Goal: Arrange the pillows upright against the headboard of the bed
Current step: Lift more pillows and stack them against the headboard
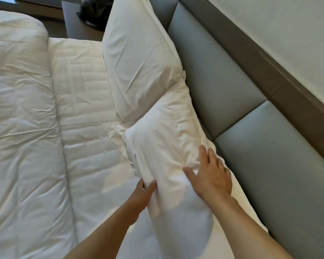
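1. The headboard [223, 75] is grey and padded, and it runs along the right side of the view, with a brown strip and a pale wall behind it
2. The far pillow [138, 58] is white and leans up against the headboard, standing on its long edge
3. The near pillow [166, 131] is white too, and it lies right beside the headboard, with its far end touching the far pillow and tucked a little under it
4. The near pillow looks partly lifted and tilted toward the headboard, but I cannot tell if it fully stands up
5. The left hand [142, 193] is on the side of the near pillow away from the headboard; its thumb and fingers are curled around the pillow's edge and pinch the cloth
6. The right hand [211, 174] lies on top of the near pillow, on the side close to the headboard; its fingers are spread wide and flat, pressing on the cloth, and it does not grip anything
7. The mattress cover [82, 109] is white and quilted and lies bare next to the pillows, away from the headboard
8. The duvet [19, 109] is white and puffy, folded back far from the headboard
9. A dark bag [95, 10] sits on a grey counter [73, 21] past the far pillow, beyond the bed's far side
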